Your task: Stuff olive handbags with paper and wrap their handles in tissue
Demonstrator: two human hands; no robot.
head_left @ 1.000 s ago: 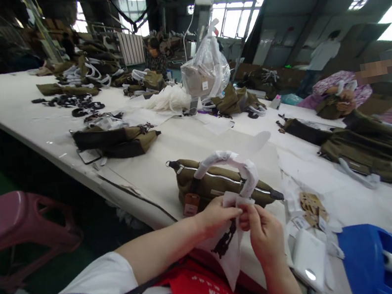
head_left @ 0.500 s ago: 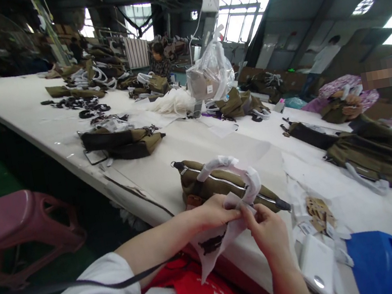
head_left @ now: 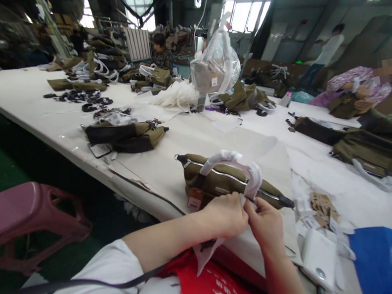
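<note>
An olive handbag (head_left: 223, 177) with a silver zipper lies on the white table in front of me. Its handle (head_left: 254, 177) is wrapped in white paper. My left hand (head_left: 228, 215) is closed at the lower end of this handle, pinching the white wrapping. Close beside it, my right hand (head_left: 263, 216) has thumb and fingers pinched on the same wrapped end. A brown tag (head_left: 194, 198) hangs at the bag's left side. A loose white sheet (head_left: 208, 255) hangs below my left hand, partly hidden by it.
More olive bags (head_left: 126, 136) lie to the left. A white box-like device (head_left: 320, 257), brown tags (head_left: 323, 207) and a blue container (head_left: 383, 253) stand at the right. A pink stool (head_left: 22, 211) is left of the table (head_left: 194, 137). Another person's hands (head_left: 363, 99) hold a bag.
My left hand has turned and closed into a fist against the handle's end, and the white sheet is now mostly behind it. The view has shifted slightly.
</note>
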